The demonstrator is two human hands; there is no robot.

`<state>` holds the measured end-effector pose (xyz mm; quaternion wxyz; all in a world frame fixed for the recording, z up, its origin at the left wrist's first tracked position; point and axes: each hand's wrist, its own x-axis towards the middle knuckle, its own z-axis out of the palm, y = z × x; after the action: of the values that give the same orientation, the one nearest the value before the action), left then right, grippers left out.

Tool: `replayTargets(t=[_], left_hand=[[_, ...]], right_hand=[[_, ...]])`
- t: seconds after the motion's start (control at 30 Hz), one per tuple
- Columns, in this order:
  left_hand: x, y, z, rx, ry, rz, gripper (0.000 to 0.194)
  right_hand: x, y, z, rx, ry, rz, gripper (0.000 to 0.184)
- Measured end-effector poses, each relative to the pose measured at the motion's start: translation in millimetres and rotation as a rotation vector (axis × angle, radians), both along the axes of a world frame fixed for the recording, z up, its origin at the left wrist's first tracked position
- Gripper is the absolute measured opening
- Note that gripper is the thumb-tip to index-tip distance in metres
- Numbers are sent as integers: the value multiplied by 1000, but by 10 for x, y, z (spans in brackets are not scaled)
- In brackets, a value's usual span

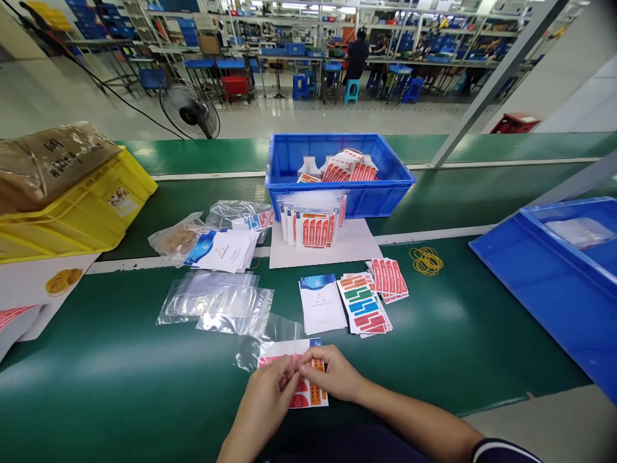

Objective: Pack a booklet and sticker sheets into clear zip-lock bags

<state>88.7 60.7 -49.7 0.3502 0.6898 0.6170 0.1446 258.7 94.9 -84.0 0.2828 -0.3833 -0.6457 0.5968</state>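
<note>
Both my hands meet at the front middle of the green table. My left hand [268, 392] pinches the edge of a clear zip bag [277, 329], and my right hand [335, 372] pinches the same edge close beside it. Under my hands lie printed sticker sheets [308, 399] in red, orange and white; my fingers hide part of them. Whether the sheets are inside the bag I cannot tell. Just beyond are a stack of white and blue booklets [322, 305], multicoloured sticker sheets [365, 305] and red sticker sheets [389, 278]. More clear zip bags [236, 308] lie to the left.
A blue bin [337, 191] holds sticker sheets, with filled bags [315, 228] leaning against its front. Yellow rubber bands [426, 261] lie to the right, near another blue bin [544, 276]. At left stand a yellow crate [130, 186] and bagged booklets [224, 249].
</note>
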Motion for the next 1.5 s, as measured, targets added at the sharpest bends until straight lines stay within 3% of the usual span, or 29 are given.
replayTargets(t=[0.2, 0.37, 0.6, 1.0, 1.17, 1.23, 1.4, 1.5], left_hand=[[65, -13, -22, 4, 49, -17, 28], [57, -73, -7, 92, -1, 56, 8], [114, -114, -58, 244, 143, 19, 16], [119, -115, -81, 420, 251, 17, 19], [25, -110, -18, 516, 375, 112, 21], [-15, -119, 37, 513, 429, 126, 21], [13, -178, 123, 424, 366, -50, 14], [48, -172, 127, 366, 328, -66, 16]], right_hand=[[-27, -15, -13, -14, -67, -92, 17], [-41, -26, -35, 51, -80, -97, 14], [-64, -33, -13, 152, -160, -65, 13], [-125, -41, -11, 162, -234, -41, 19], [-128, -90, 13, 168, -266, 3, 20], [-113, -78, 41, 200, -284, 0, 16], [-83, 24, 172, 273, -302, -30, 15], [-88, 47, 221, 267, -278, -2, 20]])
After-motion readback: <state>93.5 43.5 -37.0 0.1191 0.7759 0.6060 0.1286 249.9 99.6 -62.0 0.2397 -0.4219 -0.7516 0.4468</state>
